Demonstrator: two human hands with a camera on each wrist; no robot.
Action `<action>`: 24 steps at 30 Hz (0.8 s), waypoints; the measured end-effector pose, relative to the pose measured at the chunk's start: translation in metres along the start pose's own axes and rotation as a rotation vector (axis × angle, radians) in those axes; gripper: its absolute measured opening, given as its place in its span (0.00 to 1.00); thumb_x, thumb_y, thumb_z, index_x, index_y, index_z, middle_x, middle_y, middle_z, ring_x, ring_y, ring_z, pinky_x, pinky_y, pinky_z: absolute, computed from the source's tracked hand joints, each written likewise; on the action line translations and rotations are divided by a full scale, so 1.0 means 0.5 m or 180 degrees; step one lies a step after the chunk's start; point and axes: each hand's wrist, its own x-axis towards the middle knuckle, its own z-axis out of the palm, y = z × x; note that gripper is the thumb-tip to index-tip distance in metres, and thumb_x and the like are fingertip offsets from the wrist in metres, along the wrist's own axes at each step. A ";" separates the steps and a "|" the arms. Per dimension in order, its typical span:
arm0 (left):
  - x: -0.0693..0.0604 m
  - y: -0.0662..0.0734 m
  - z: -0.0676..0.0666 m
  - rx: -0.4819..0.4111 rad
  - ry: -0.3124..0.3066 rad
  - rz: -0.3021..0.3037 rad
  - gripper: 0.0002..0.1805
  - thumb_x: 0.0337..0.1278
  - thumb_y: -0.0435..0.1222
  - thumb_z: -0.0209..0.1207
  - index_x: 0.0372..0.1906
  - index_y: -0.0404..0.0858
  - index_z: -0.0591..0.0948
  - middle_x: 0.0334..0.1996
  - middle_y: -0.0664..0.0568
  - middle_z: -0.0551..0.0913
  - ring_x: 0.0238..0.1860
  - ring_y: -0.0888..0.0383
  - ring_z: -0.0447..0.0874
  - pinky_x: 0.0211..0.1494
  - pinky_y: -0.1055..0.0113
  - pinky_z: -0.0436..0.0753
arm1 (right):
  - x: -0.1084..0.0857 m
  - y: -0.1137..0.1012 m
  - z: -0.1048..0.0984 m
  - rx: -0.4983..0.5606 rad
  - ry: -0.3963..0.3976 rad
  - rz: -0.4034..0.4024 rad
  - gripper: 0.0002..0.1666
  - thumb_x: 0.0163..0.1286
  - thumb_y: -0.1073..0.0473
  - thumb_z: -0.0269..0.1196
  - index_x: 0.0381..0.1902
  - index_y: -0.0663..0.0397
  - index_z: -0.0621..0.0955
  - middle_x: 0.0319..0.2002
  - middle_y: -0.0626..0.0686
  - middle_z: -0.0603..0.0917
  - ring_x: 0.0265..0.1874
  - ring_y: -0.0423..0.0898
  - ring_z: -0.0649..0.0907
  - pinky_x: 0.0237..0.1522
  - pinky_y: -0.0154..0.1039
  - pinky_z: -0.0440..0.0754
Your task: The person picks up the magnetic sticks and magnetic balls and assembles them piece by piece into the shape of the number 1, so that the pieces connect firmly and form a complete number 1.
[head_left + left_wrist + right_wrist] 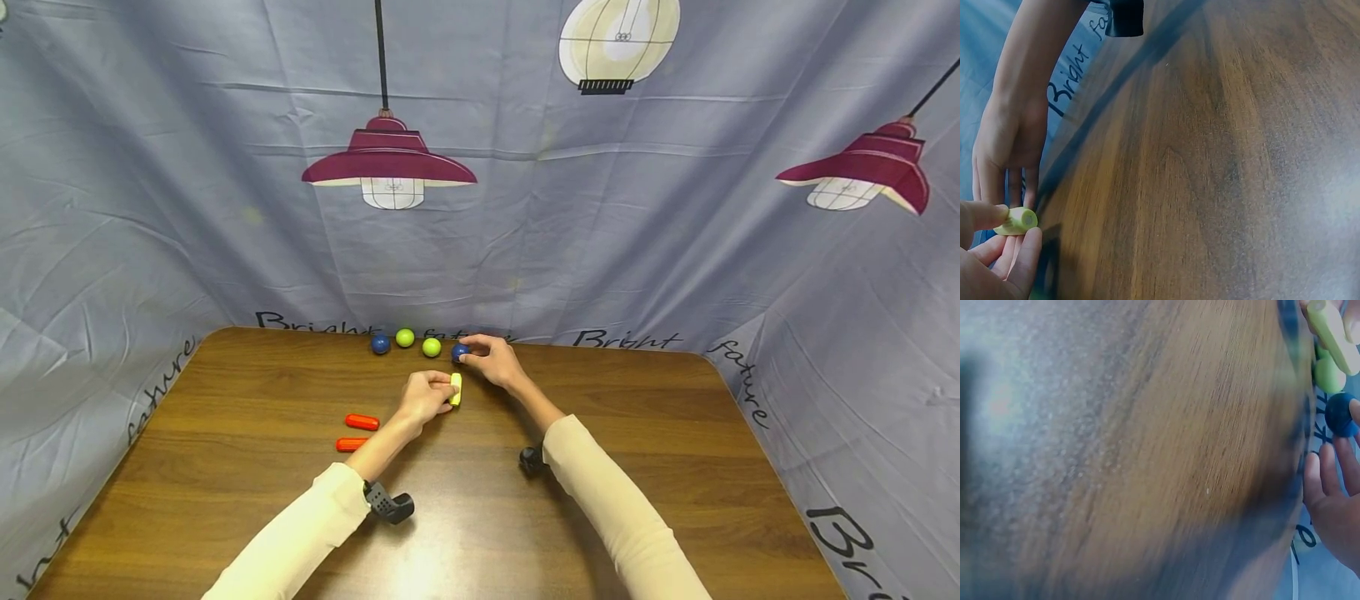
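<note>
My left hand (426, 396) pinches a short yellow stick-shaped piece (457, 389) between thumb and fingers, over the back middle of the table. In the left wrist view the round end of the yellow piece (1021, 220) shows between the fingertips. Close by on the right, my right hand (492, 363) has its thumb and fingers around a dark blue ball (458, 353) near the table's back edge. The right wrist view shows this blue ball (1339, 415) at the thumb and fingertips. Left of it sits a lime-green ball (431, 347).
Further left along the back edge are another lime-green ball (405, 337) and a second blue ball (380, 344). Two red sticks (362, 422) lie on the wooden table (630, 400) by the left forearm. A printed grey curtain (525, 250) hangs behind and at both sides.
</note>
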 end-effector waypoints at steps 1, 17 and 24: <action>0.001 0.000 0.000 -0.0007 -0.0002 0.0004 0.14 0.61 0.26 0.64 0.50 0.25 0.81 0.40 0.41 0.85 0.37 0.54 0.85 0.38 0.66 0.87 | -0.002 0.000 -0.002 0.0031 -0.0009 0.0002 0.20 0.68 0.58 0.69 0.57 0.52 0.83 0.57 0.56 0.82 0.54 0.53 0.82 0.54 0.46 0.82; 0.010 0.010 0.009 0.0045 -0.0037 0.0034 0.13 0.61 0.27 0.65 0.49 0.26 0.81 0.38 0.42 0.85 0.35 0.55 0.85 0.37 0.67 0.87 | -0.026 0.014 -0.019 0.0495 -0.0076 0.0137 0.19 0.67 0.60 0.69 0.55 0.57 0.84 0.53 0.56 0.84 0.52 0.52 0.83 0.52 0.44 0.82; 0.012 0.010 0.023 0.0024 -0.0084 0.0046 0.13 0.60 0.26 0.65 0.49 0.25 0.81 0.38 0.42 0.85 0.35 0.55 0.85 0.37 0.67 0.87 | -0.033 0.021 -0.029 0.0600 -0.0217 0.0099 0.20 0.69 0.61 0.67 0.57 0.62 0.82 0.53 0.59 0.83 0.51 0.53 0.83 0.50 0.43 0.83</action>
